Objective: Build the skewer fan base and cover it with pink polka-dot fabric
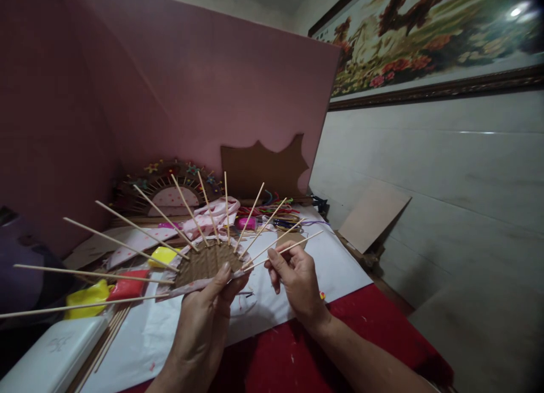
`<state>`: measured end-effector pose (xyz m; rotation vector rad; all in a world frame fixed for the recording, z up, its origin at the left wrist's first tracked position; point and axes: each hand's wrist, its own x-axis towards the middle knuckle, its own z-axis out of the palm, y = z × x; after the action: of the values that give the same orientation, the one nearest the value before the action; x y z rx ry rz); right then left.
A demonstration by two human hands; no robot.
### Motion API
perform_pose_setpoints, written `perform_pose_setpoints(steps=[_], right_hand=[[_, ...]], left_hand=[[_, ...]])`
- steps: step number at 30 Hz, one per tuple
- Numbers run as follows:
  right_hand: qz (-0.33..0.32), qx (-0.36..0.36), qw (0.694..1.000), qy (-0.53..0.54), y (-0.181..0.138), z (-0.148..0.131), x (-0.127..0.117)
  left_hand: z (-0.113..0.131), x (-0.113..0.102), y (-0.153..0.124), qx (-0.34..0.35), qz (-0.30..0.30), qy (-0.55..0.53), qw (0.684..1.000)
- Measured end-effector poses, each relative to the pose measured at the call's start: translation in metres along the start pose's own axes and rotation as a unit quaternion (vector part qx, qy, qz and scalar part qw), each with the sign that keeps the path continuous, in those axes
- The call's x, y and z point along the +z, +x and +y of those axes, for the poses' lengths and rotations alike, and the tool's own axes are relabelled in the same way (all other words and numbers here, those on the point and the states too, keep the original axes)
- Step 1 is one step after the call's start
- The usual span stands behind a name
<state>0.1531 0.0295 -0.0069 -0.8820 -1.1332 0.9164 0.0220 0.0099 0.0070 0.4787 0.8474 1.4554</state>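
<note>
My left hand (208, 314) grips the lower edge of a half-round cardboard piece (202, 267), thumb on its brown face. Pale cloth wraps the rim of the cardboard. Several thin wooden sticks fan outward from its curved edge. At the right end, my right hand (293, 271) pinches a wooden stick (297, 243) between thumb and fingers. That stick's inner end meets the cardboard's right corner; whether it is fixed there I cannot tell.
On the white sheet (340, 268) over a red cloth (382, 319) lie yellow (87, 298) and red packets (128, 284). A white box (55, 353) stands front left beside loose sticks (111, 336). Behind are a decorated half-round fan (174, 197) and a cut cardboard sheet (263, 166).
</note>
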Motion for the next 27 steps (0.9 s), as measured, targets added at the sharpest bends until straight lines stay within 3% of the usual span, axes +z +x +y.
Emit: perform_pose_setpoints(steps=[27], right_hand=[[0.0,0.007,1.0,0.015,0.0017,0.0017,-0.0012]], left_hand=[[-0.0003,0.0003,0.0042,-0.008,0.01,-0.009,1.0]])
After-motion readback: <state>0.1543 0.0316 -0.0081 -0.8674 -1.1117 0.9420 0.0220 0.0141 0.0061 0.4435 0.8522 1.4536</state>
